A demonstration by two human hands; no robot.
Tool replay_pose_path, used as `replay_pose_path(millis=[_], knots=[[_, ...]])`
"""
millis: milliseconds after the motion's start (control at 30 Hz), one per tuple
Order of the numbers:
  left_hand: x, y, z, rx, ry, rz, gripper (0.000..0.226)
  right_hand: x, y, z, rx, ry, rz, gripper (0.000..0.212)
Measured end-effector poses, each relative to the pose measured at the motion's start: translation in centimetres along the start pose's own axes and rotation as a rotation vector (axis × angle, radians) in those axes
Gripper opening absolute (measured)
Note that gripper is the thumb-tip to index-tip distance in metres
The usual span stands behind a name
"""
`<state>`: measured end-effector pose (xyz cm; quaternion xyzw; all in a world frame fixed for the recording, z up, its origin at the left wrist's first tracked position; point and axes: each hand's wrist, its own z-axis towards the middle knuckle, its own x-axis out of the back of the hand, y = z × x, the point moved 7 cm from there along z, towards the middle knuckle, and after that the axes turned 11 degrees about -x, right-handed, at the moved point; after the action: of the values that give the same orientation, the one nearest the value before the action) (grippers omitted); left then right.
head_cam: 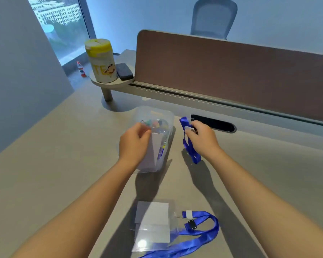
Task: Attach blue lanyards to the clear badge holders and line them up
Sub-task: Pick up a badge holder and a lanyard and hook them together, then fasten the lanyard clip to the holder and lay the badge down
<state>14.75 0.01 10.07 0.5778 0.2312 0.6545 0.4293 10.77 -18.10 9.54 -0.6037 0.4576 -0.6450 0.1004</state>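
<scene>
While 1 finished badge holder lies near the desk edge, the left hand pinches a second holder, probably steadying it, and the right hand grips a blue lanyard by its clip end.

Glossy clear plastic badge holders, woven blue lanyards, matt desk

A single wide-angle view looks from the person's head, forward and steeply down onto the surface. It sits close: both forearms stretch up from 6 o'clock. A divider panel crosses toward 1 o'clock, a window lies at 11 o'clock.
</scene>
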Motion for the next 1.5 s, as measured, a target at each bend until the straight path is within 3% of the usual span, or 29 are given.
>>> replay_pose_path(millis=[133,200,267,467,567,733,900,1200,1300,1500], knots=[[3.9,-3.6,1.4,0.087,0.070,-0.008,0.020,-3.3,-5.0,1.1,0.021,-0.104,0.329,0.016],[5.5,-5.2,1.9,0.107,0.097,0.000,0.019,-5.7,-5.9,1.8,-0.022,-0.160,0.376,0.023],[6.7,-6.5,2.4,0.118,0.108,0.008,0.018,-8.0,-5.9,2.6,-0.022,-0.161,0.234,0.025],[7.7,-8.4,3.4,0.092,0.077,0.000,0.017,-12.8,-3.7,3.4,0.129,-0.159,-0.639,0.035],[7.1,-8.0,3.5,0.054,0.039,0.001,0.018,-13.2,-3.6,3.1,0.158,-0.188,-0.744,0.045],[4.5,-4.9,3.0,-0.057,-0.063,0.000,0.020,-9.6,-2.5,1.8,0.153,-0.113,-0.785,0.039],[-0.6,1.4,1.0,-0.260,-0.192,-0.014,0.018,-3.1,3.2,-1.1,-0.001,-0.069,-0.679,0.038],[-15.0,11.6,-8.9,-0.471,-0.492,-0.038,0.028,9.6,20.2,-10.1,-0.400,-0.044,-0.522,0.036],[-18.7,12.8,-12.2,-0.472,-0.565,-0.017,0.027,10.8,25.0,-12.4,-0.478,-0.092,-0.473,0.035],[-22.2,12.8,-15.4,-0.465,-0.529,0.095,0.027,8.2,29.8,-14.6,-0.455,-0.266,-0.448,0.036]])
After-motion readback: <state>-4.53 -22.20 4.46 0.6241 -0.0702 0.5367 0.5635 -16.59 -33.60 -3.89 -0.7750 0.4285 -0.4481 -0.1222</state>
